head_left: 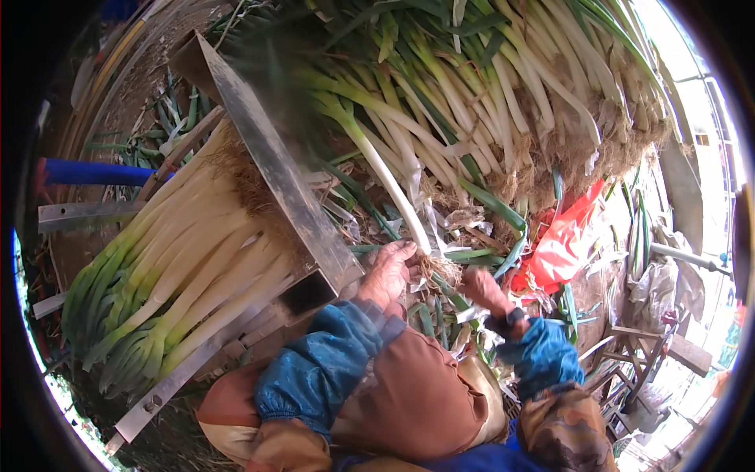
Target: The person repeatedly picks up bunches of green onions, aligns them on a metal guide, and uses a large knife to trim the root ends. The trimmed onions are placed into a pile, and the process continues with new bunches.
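Observation:
A long green onion (381,161) with a white stem slants down toward me, its leafy end blurred at the upper left. My left hand (387,274) is closed around the stem just above the root end. Tangled roots (442,270) stick out between my two hands. Just right of those roots is my right hand (487,289), fingers curled into a closed shape; whatever it pinches is hidden. Both forearms wear blue sleeve covers.
Unpeeled green onions (480,86) with soil on their roots are heaped across the back. On the left, peeled ones (189,244) lie in a metal-framed rack (271,161). A red plastic bag (558,248), leaf scraps and a wooden stool (637,358) are at right.

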A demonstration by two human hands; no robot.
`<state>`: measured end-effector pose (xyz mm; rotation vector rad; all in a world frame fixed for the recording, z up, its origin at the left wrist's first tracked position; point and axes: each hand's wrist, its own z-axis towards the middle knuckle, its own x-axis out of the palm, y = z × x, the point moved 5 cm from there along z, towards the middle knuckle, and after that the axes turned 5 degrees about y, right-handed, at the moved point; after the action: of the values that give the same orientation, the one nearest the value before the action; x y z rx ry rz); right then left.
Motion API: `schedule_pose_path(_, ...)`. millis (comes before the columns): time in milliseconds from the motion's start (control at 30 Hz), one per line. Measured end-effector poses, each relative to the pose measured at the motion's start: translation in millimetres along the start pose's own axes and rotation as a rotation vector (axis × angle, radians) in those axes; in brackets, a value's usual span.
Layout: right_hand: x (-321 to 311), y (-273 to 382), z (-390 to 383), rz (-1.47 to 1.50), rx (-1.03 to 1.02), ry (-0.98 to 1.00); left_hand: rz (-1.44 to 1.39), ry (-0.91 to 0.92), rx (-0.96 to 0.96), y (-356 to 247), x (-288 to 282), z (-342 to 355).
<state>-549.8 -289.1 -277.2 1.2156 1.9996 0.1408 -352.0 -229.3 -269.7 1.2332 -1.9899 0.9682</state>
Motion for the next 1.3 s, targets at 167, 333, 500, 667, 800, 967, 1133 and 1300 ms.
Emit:
schedule_pose_path(167,-9.2,23.6,-13.0,0.633,0.108,-0.321,0.11,-0.074,0.008,-1.1,2.3,-4.0)
schedule_pose_path(333,-46.5,72.4,66.1,1.678,-0.23,0.062,0.836,-0.152,0.248,-18.0,-4.1,-2.5)
schedule_pose_path(500,-74.9,56.0,74.7,1.607,-0.179,-0.03,1.268,-0.037,0.302,1.4,14.0,-0.7)
schedule_pose_path(667,-93.2,68.6,66.8,1.131,-0.214,-0.218,1.231,-0.13,0.196,-10.6,1.7,-11.0)
schedule_pose_path(800,-97.0,88.6,65.6,0.325,-0.384,-0.371,0.226,-0.159,0.063,-9.5,14.4,-6.6)
schedule_pose_path(967,-145.1,85.9,92.3,0.038,-0.5,-0.7,0.103,-0.175,-0.033,-9.4,8.7,-4.6)
schedule_pose_path(1133,-156.4,81.3,134.1,-0.471,-0.197,-0.739,0.115,-0.162,-0.055,-7.4,8.4,-2.2)
schedule_pose_path(1300,-157.9,73.8,131.4,-0.299,-0.255,-0.728,0.177,-0.143,-0.014,-8.9,9.1,-4.7)
